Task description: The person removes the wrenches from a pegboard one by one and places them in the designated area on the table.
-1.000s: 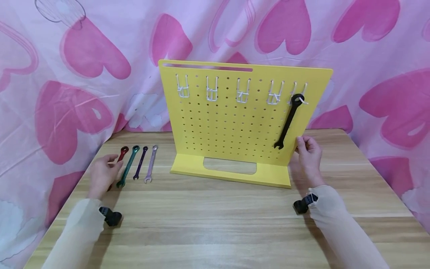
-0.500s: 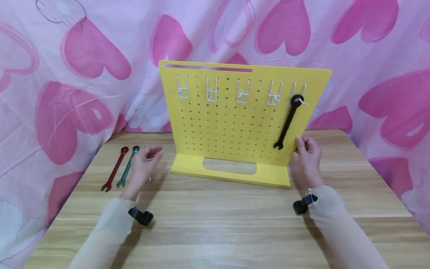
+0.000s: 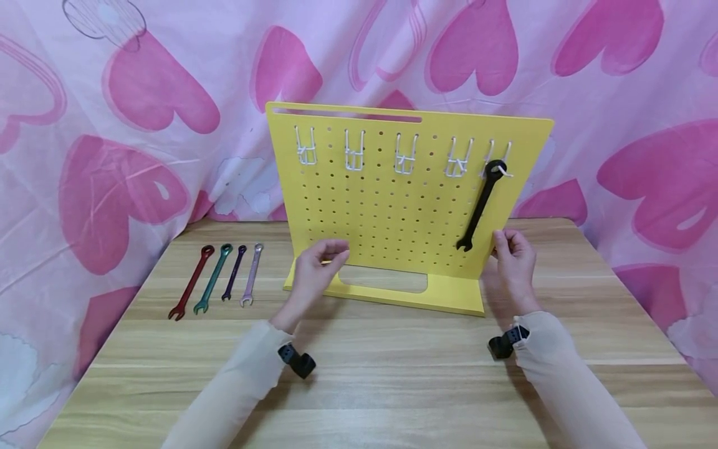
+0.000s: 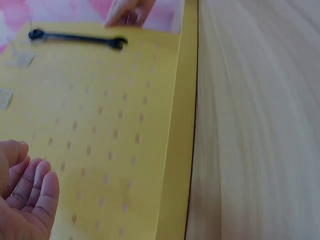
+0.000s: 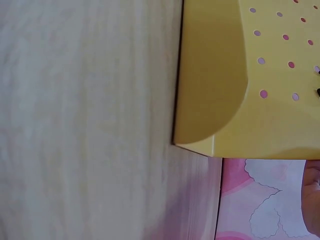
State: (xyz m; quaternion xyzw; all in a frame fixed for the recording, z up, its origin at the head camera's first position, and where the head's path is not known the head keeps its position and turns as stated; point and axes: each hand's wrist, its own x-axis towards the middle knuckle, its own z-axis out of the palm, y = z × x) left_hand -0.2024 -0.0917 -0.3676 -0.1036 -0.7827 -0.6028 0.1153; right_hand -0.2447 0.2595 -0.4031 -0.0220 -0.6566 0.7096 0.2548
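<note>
My left hand (image 3: 316,268) is in front of the lower left part of the yellow pegboard (image 3: 381,218), fingers loosely curved and holding nothing. The left wrist view also has the left hand (image 4: 30,200) with nothing between thumb and fingers. At the board's lower right edge, my right hand (image 3: 515,262) pinches it, thumb on the front and the other fingers partly hidden behind. A black combination wrench (image 3: 481,206) hangs from the rightmost white hook (image 3: 502,159), ring end up. Only part of the right hand (image 5: 311,200) shows in the right wrist view.
Left of the board, a red wrench (image 3: 192,284), a teal wrench (image 3: 213,279), a dark purple wrench (image 3: 234,272) and a lilac wrench (image 3: 252,274) lie side by side on the wooden table (image 3: 392,374). More white hooks (image 3: 405,154) line the board's top. A pink heart-patterned cloth (image 3: 140,187) hangs behind.
My left hand has moved right, from beside the red wrench, across the row of wrenches, to the board's front. The wrenches have stayed in place. My right hand keeps its hold on the edge.
</note>
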